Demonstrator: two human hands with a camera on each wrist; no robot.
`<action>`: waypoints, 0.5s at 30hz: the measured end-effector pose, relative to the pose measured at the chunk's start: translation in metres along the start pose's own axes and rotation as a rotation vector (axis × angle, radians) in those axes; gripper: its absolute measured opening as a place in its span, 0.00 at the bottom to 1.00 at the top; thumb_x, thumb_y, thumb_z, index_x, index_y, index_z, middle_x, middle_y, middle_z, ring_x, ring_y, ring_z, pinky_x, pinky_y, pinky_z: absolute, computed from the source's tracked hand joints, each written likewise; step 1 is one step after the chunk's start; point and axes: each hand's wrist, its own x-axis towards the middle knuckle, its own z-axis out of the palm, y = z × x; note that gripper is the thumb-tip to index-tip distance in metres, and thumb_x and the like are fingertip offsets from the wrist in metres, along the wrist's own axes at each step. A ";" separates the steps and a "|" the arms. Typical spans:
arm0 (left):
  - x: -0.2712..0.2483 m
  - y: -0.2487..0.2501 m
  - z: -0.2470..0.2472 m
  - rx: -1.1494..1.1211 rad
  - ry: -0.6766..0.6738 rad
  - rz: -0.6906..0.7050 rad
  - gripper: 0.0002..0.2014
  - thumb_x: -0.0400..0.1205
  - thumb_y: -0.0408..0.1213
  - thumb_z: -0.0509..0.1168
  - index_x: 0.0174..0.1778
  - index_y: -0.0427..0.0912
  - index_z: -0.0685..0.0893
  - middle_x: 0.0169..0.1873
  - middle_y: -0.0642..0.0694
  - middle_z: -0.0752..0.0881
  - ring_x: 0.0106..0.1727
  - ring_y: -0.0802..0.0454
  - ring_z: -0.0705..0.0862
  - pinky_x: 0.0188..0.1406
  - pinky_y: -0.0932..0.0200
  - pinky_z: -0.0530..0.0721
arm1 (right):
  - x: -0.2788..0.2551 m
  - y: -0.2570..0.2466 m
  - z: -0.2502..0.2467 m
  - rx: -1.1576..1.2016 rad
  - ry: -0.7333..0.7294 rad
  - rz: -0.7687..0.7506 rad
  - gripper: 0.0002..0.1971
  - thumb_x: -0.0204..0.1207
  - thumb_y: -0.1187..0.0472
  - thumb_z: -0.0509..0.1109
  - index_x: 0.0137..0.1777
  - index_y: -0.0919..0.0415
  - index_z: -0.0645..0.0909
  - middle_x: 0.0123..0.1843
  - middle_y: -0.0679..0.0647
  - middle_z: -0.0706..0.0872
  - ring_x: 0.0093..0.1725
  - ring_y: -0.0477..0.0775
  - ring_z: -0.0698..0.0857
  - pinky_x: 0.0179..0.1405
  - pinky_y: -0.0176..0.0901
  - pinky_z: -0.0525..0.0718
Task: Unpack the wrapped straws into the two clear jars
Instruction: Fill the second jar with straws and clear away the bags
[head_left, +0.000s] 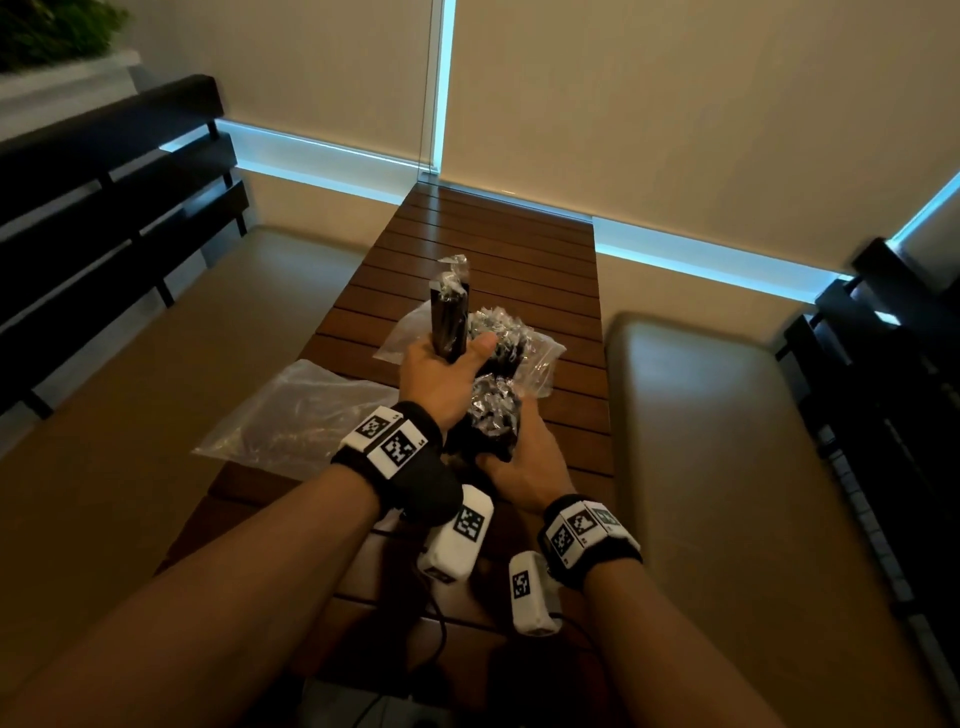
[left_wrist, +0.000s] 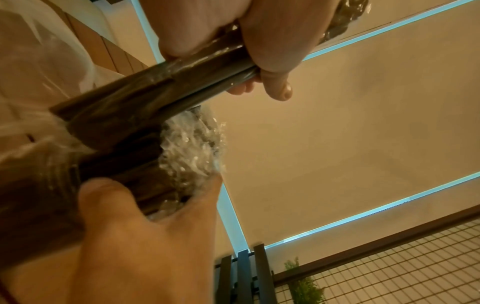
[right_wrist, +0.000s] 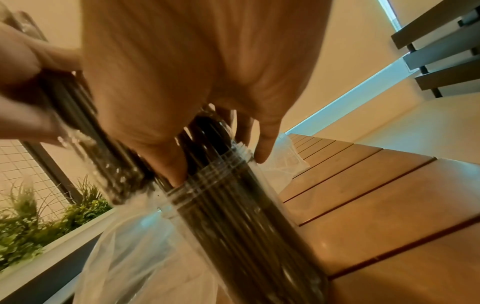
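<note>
Head view: the left hand (head_left: 441, 376) gripped an upright bundle of wrapped straws (head_left: 451, 319) above the slatted table (head_left: 519, 249). At its 4 o'clock, the right hand (head_left: 524, 467) held straws at the mouth of a clear jar (right_wrist: 249, 222) already packed with them; its fingers (right_wrist: 265, 148) lay fairly straight. A plastic bag (head_left: 306, 410) lay at the left hand's 8 o'clock

Head view high, down over the slatted table (head_left: 498, 244); both wrist views close, upward, sharing the straws (left_wrist: 124, 111).
</note>
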 end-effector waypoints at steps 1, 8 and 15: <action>0.001 0.003 0.002 -0.014 0.004 -0.001 0.12 0.77 0.48 0.73 0.36 0.46 0.81 0.36 0.49 0.87 0.40 0.53 0.86 0.40 0.58 0.80 | -0.001 0.000 0.002 0.005 0.045 0.023 0.39 0.66 0.59 0.79 0.73 0.38 0.64 0.67 0.42 0.82 0.67 0.46 0.82 0.66 0.46 0.81; 0.010 0.005 0.006 -0.101 0.073 -0.027 0.13 0.77 0.48 0.73 0.38 0.44 0.80 0.35 0.51 0.85 0.38 0.58 0.84 0.33 0.63 0.75 | 0.001 0.007 0.007 -0.094 0.065 0.057 0.43 0.57 0.38 0.79 0.72 0.46 0.65 0.64 0.45 0.75 0.66 0.51 0.76 0.65 0.54 0.81; 0.013 -0.003 0.017 -0.198 0.121 -0.070 0.11 0.77 0.47 0.74 0.35 0.49 0.80 0.39 0.47 0.89 0.47 0.51 0.88 0.53 0.46 0.86 | 0.005 -0.012 0.019 -0.186 0.213 0.135 0.48 0.53 0.28 0.73 0.70 0.54 0.66 0.63 0.51 0.80 0.63 0.57 0.81 0.57 0.49 0.82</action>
